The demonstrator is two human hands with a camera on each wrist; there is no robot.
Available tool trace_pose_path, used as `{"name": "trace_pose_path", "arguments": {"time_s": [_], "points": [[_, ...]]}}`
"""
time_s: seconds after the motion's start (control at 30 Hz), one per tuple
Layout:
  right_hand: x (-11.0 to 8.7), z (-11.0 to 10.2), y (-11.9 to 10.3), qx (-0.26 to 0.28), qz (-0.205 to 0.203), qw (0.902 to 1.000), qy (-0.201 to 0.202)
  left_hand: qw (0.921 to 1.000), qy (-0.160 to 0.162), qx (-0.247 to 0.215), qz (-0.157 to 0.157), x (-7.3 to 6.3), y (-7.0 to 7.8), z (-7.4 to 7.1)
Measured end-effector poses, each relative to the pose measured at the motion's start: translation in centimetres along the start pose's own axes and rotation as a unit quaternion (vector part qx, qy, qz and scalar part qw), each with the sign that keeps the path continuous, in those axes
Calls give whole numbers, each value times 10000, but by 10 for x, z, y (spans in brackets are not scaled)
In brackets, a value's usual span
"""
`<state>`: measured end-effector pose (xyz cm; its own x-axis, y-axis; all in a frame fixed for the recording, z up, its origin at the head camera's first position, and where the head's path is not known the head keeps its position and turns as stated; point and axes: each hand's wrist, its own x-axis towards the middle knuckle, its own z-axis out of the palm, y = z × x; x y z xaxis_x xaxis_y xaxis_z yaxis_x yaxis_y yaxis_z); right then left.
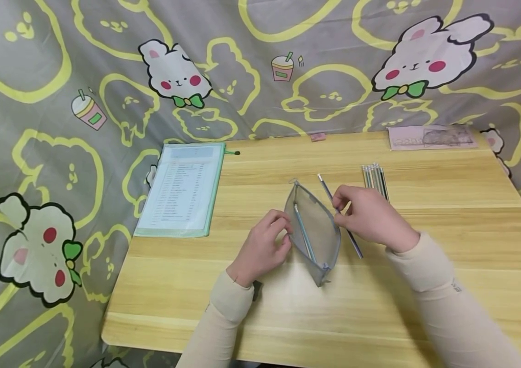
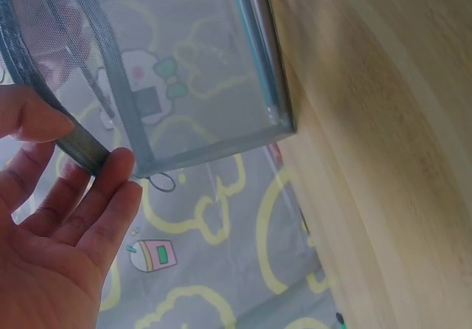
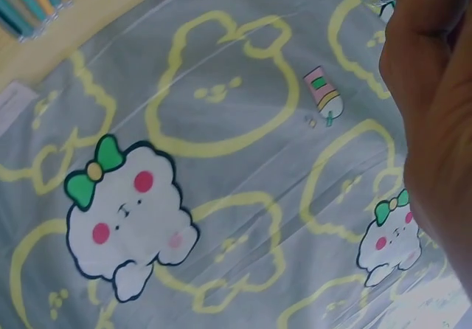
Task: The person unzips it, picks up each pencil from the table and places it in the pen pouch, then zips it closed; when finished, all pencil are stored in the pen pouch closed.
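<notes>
A grey mesh zip pencil pouch (image 1: 324, 232) stands with its mouth spread wide above the middle of the table. My left hand (image 1: 262, 246) pinches its left rim between thumb and fingers, clearly seen in the left wrist view, where the pouch (image 2: 199, 133) shows see-through walls. Inside lie a few pencils (image 1: 304, 232), at least one light blue. On the pouch's right side, my right hand (image 1: 371, 214) pinches a dark blue pencil (image 1: 355, 245) with a white tip, held slanted outside the mouth. The right wrist view shows only part of that hand (image 3: 435, 100); its pencil is hidden there.
Several pencils (image 1: 373, 176) lie side by side behind my right hand. A green-edged document folder (image 1: 180, 189) with a printed sheet lies at the left. At the back are a pink flat case (image 1: 407, 139) and a small pink block (image 1: 317, 137), against a patterned curtain (image 1: 242, 92).
</notes>
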<state>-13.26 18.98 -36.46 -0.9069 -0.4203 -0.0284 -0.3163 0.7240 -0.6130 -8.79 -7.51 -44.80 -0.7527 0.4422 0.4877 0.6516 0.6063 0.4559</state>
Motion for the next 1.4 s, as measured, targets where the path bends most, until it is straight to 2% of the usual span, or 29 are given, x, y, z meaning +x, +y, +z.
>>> {"name": "trace_pose_path", "arguments": {"time_s": [0.37, 0.7, 1.03, 1.4], "points": [[1, 13, -17, 228, -129, 9993, -252, 9999, -54, -53, -70, 0, 1, -1], [8, 26, -23, 300, -141, 9983, -480, 9999, -67, -93, -103, 0, -1, -2], [16, 35, -26, 377, -86, 9979, -528, 9998, -100, -94, -143, 0, -1, -2], [19, 39, -27, 307, 18, 9987, -404, 9997, -122, -109, -169, -1, -2, -3]]}}
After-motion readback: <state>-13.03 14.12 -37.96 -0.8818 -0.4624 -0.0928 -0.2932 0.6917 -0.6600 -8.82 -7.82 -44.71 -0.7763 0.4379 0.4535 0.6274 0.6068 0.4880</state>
